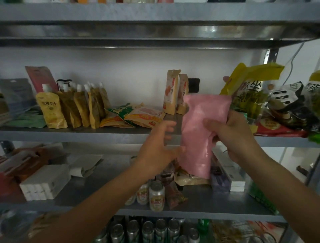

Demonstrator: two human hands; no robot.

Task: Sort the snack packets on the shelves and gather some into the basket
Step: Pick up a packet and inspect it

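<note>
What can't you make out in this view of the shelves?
Head view:
Basket: out of frame.
Pink packet: print lost to motion blur.
Left hand: fingers blurred; touching the packet or not, unclear.
Top shelf goods: cut off by the upper edge.
Bottom cans: labels too dark.

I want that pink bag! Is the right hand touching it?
Touching. The head view shows the right hand gripping the pink bag, with its thumb lying across the bag's front and the hand wrapped round the right edge.
</note>
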